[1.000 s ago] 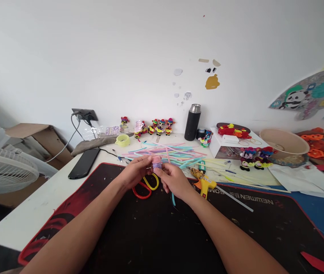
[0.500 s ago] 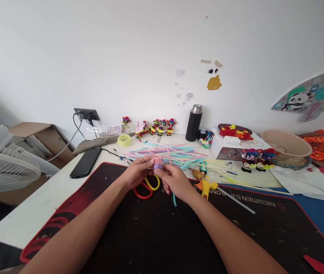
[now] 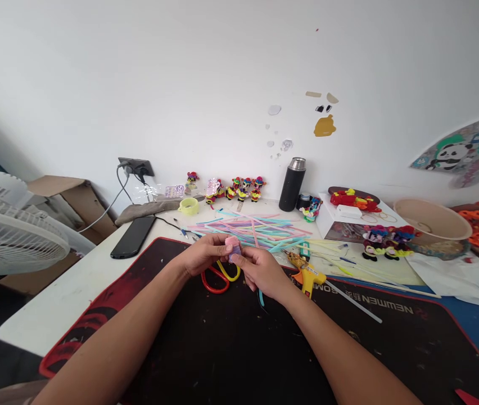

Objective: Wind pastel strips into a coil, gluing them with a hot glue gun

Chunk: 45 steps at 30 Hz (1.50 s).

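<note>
Over the dark mat, my left hand [image 3: 204,254] and my right hand [image 3: 262,271] are close together, pinching a small fuzzy pink and purple pipe-cleaner piece [image 3: 233,246] between them. Fingers cover part of it, so its full shape is hidden. Scissors [image 3: 216,291] with a red and a yellow handle lie beneath the hands, their blades out of sight. Beside my right wrist is a yellow hot glue gun [image 3: 309,275]. A teal strip [image 3: 261,298] shows just below my right hand. Behind the hands spreads a heap of pastel pipe cleaners [image 3: 252,228].
A black phone [image 3: 133,237] and yellow tape roll [image 3: 189,206] lie at left, near a fan [image 3: 12,230]. Small figures [image 3: 245,190] and a black thermos [image 3: 292,185] stand along the wall. At right are a white box [image 3: 328,222], a round basin [image 3: 431,222] and more figures [image 3: 387,242].
My head view has turned slightly left, so the scene sits farther right. Both hands keep hold of the pipe-cleaner piece, which now looks slightly tilted.
</note>
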Each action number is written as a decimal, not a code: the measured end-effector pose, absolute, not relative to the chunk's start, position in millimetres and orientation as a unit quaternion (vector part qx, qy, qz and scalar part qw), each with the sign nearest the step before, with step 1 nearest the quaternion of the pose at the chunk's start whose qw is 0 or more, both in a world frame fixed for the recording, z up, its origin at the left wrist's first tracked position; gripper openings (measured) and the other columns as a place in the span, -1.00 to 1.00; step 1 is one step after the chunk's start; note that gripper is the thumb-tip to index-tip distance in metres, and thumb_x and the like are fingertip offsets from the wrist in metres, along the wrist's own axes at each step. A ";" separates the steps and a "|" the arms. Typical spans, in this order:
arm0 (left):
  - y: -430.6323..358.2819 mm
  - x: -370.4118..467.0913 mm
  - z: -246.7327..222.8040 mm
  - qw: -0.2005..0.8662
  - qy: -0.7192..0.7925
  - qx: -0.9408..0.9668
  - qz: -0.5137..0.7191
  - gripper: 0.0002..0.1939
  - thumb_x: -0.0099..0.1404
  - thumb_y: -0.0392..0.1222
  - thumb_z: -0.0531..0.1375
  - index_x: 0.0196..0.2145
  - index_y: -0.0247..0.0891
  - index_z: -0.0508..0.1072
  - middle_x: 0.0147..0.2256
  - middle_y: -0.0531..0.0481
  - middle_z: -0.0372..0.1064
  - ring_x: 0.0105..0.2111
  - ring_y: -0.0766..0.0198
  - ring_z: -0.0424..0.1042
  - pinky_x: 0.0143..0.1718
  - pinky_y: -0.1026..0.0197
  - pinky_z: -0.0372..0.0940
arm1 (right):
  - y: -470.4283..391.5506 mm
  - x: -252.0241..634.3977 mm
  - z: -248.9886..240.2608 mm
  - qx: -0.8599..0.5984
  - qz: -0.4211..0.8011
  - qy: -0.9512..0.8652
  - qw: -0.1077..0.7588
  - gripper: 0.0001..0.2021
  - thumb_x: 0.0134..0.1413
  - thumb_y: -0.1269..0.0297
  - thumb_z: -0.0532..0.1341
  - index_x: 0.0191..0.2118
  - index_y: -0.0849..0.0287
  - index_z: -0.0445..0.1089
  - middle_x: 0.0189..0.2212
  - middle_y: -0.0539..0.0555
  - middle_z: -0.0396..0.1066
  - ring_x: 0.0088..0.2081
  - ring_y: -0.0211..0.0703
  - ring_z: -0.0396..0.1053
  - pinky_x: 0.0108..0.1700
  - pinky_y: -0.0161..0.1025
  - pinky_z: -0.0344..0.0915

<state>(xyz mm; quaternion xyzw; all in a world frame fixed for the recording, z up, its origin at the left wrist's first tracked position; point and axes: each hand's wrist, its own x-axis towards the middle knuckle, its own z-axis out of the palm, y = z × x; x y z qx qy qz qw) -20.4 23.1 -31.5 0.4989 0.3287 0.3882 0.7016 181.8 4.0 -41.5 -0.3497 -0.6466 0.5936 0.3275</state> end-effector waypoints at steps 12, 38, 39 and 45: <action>21.1 -13.0 -33.3 0.698 0.313 0.464 0.447 -0.67 0.05 -0.08 0.52 -0.38 -0.36 0.55 -0.45 0.02 0.33 -0.48 0.37 0.22 -0.41 0.28 0.13 | 2.8 182.6 -33.1 -0.376 0.554 -0.667 0.326 -0.63 0.28 -0.07 0.24 -0.20 0.18 0.52 -0.77 -0.17 0.15 -0.76 -0.30 0.12 -0.65 -0.33 -0.01; 22.8 -11.2 -30.2 0.701 0.293 0.419 0.498 -0.57 0.04 -0.14 0.55 -0.15 -0.37 0.65 -0.35 -0.07 0.53 -0.41 0.31 0.46 -0.32 0.27 0.35 | 2.8 183.8 -31.8 -0.361 0.644 -0.563 0.373 -0.57 0.13 -0.16 0.32 -0.23 0.17 0.45 -0.67 -0.13 0.31 -0.74 -0.37 0.16 -0.68 -0.39 -0.02; 22.8 -10.6 -30.5 0.694 0.295 0.424 0.502 -0.57 0.04 -0.14 0.55 -0.15 -0.37 0.65 -0.35 -0.07 0.53 -0.41 0.31 0.46 -0.32 0.27 0.34 | 2.6 183.9 -31.4 -0.363 0.642 -0.562 0.374 -0.57 0.13 -0.17 0.32 -0.24 0.17 0.44 -0.67 -0.14 0.31 -0.74 -0.36 0.16 -0.68 -0.39 -0.02; 21.7 -6.8 -31.0 0.655 0.319 0.450 0.517 -0.58 0.05 -0.11 0.55 -0.16 -0.34 0.61 -0.31 -0.07 0.54 -0.36 0.27 0.47 -0.29 0.25 0.35 | 2.6 184.4 -31.6 -0.369 0.644 -0.553 0.379 -0.57 0.12 -0.16 0.32 -0.26 0.16 0.40 -0.68 -0.13 0.30 -0.74 -0.36 0.17 -0.69 -0.40 -0.05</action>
